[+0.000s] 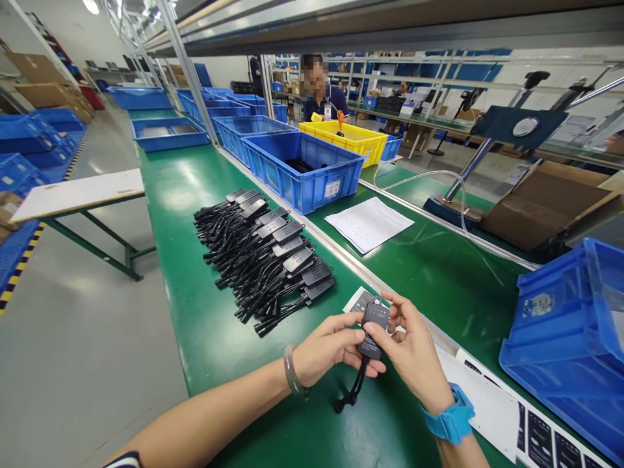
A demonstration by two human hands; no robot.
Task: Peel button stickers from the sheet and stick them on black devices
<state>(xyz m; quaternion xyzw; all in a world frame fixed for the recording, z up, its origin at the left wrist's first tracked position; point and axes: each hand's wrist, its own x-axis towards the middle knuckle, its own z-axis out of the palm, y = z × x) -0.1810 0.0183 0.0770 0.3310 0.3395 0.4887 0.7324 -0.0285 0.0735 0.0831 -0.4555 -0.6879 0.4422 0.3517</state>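
Observation:
A small black box-shaped device (374, 328) with a short black cable (351, 392) hanging from it is held above the green table (205, 325). My left hand (329, 351) grips its lower body, fingers curled round it. My right hand (412, 351) pinches its upper face with thumb and fingers. A row of several identical black devices (273, 257) with bundled cables lies on the table just beyond my hands. A label sheet (358, 300) peeks out behind the held device.
Blue bins (305, 170) and a yellow bin (348, 140) stand at the back, and stacked blue bins (570, 338) sit at the right. A white paper (369, 223) and a sticker sheet (517, 416) lie on the table. A co-worker stands behind the yellow bin.

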